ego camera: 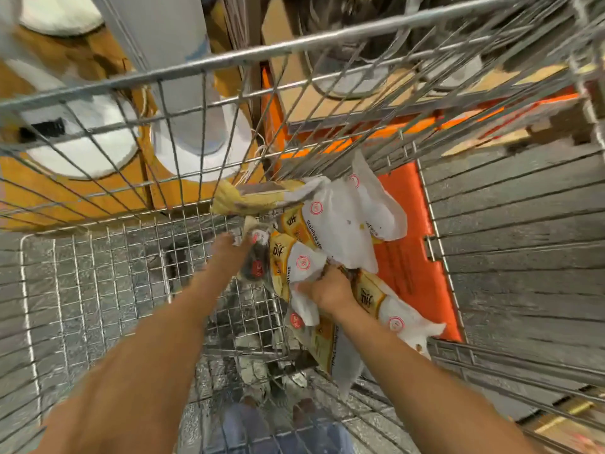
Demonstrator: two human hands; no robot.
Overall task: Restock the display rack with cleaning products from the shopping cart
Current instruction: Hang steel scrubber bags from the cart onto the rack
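Note:
Both my arms reach down into a wire shopping cart (98, 276). A heap of white and yellow scrubber packets (343, 237) with red round logos lies at the cart's right side. My right hand (327, 290) grips a bunch of these packets near the middle of the heap. My left hand (232, 249) pinches the top of one blurred packet with a dark scrubber (257, 263) at the heap's left edge. The display rack cannot be made out.
An orange plastic panel (412, 250) lies under the packets. The cart's wire walls (510, 224) rise on all sides. Beyond the far wall stand brown cartons with white round items (82, 142). Grey floor and my feet show through the mesh below.

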